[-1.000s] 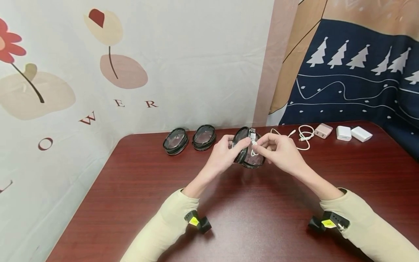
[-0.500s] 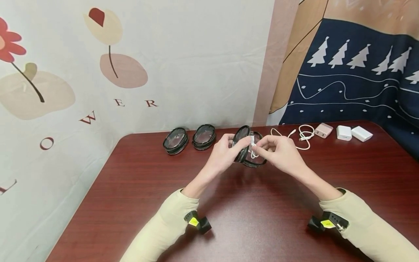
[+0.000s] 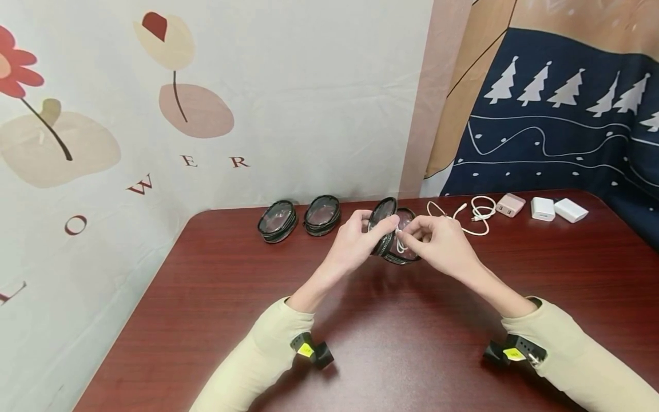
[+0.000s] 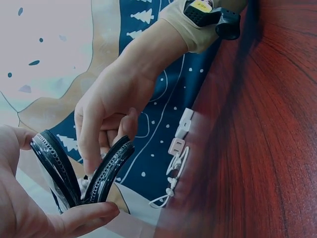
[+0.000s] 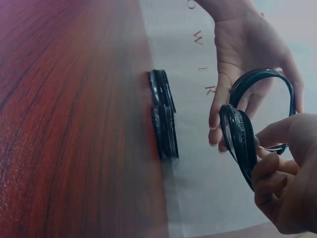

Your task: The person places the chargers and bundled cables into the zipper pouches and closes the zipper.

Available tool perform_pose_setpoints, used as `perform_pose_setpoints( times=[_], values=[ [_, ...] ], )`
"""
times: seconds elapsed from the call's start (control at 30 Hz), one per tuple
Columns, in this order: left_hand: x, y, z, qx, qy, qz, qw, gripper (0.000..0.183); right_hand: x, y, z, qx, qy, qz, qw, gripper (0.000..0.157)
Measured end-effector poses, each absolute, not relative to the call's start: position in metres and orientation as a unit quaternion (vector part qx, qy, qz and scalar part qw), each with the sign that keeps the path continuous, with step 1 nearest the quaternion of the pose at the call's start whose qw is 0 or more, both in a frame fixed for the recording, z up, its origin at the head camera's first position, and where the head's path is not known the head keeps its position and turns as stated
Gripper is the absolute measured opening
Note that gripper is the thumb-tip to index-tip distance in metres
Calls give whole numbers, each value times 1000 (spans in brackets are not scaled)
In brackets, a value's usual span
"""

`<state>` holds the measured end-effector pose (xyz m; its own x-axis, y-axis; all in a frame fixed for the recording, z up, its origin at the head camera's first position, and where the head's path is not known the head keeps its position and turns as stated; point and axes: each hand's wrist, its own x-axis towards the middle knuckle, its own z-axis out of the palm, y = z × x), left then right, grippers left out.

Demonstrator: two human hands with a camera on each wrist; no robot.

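My left hand grips a round clear zip pouch with black edging, held up off the table. Its two halves gape apart like a clamshell, as the left wrist view shows with the zip edge. Inside the opening is a small bundled white cable; its USB plug is hidden behind the left thumb. My right hand has thumb and forefinger pinched at the cable, in the mouth of the pouch. In the right wrist view, the right fingertips sit between the two black rims.
Two more round pouches, one at left and one beside it, lie at the table's back edge. Behind my right hand lie loose white cables, a pinkish charger and two white chargers. A printed curtain hangs behind the table.
The white cable has gone lower into the pouch, and its USB plug, visible before, is now covered. The left thumb and the pouch's lid have shifted slightly right.
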<state>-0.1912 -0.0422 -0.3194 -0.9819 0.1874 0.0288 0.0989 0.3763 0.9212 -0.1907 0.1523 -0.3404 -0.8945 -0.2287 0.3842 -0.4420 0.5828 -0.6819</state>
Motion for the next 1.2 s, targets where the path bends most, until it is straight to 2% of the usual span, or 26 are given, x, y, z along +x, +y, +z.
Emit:
perform_pose_setpoints(
  times=[0.73, 1.2],
  values=[
    [-191, -43, -319, 88, 828, 552, 52, 62, -188, 150, -345, 209, -898, 354, 158, 4],
    [-195, -48, -318, 71, 807, 581, 77, 67, -189, 153, -338, 230, -877, 389, 161, 6]
  ],
)
